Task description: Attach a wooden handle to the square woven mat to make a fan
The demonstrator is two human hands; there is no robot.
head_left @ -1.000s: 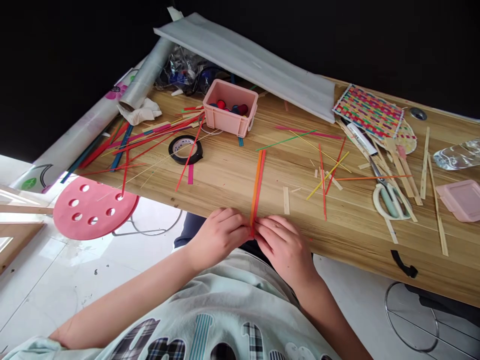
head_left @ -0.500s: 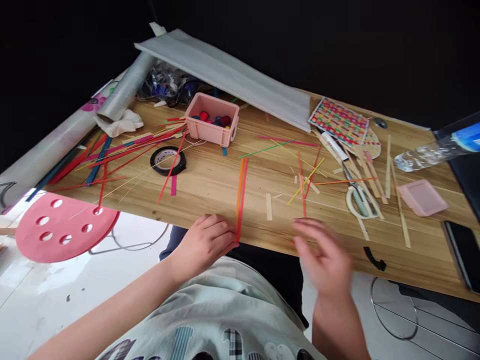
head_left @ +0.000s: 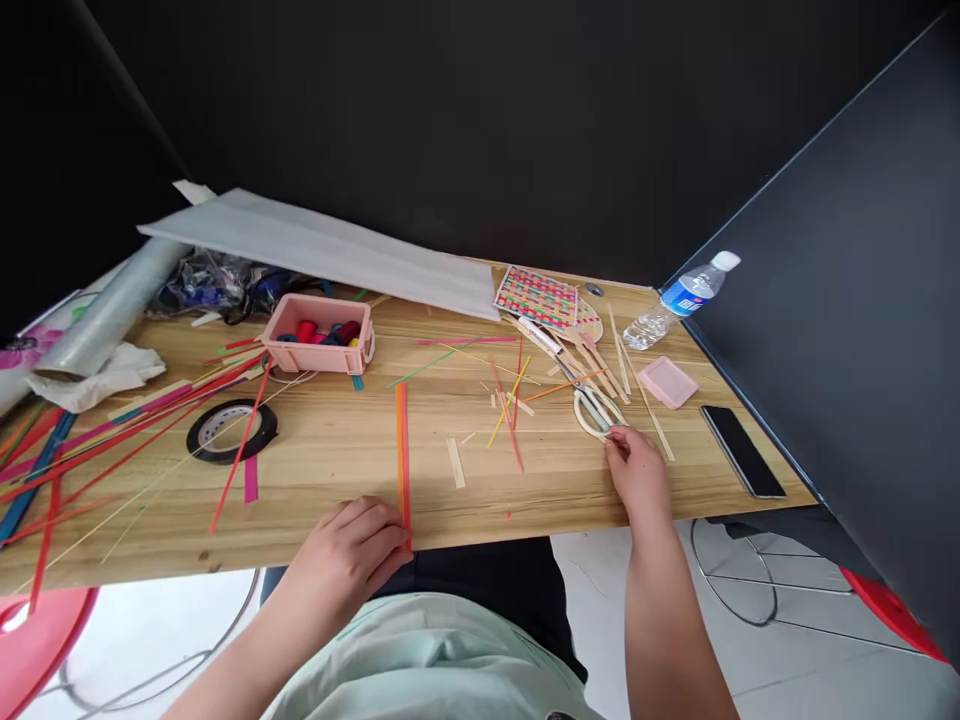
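My left hand (head_left: 349, 560) rests at the near edge of the wooden table (head_left: 337, 470), fingers pressing down the near end of an orange and a red strip (head_left: 403, 445) that lie side by side and point away from me. My right hand (head_left: 637, 468) has reached out to the right and its fingertips touch the handle of the cream scissors (head_left: 595, 410). Loose red, yellow and orange strips (head_left: 510, 400) lie between the two hands.
A black tape roll (head_left: 231, 430) and a pile of red strips (head_left: 112, 435) sit at the left. A pink box (head_left: 319, 335) stands behind. A woven mat (head_left: 536, 297), a bottle (head_left: 679, 297), a pink lid (head_left: 666, 382) and a phone (head_left: 742, 450) are at the right.
My right hand left the strip ends and swept right to the scissors. My left hand stayed on the strips. The view swung right, bringing the bottle and phone into sight.
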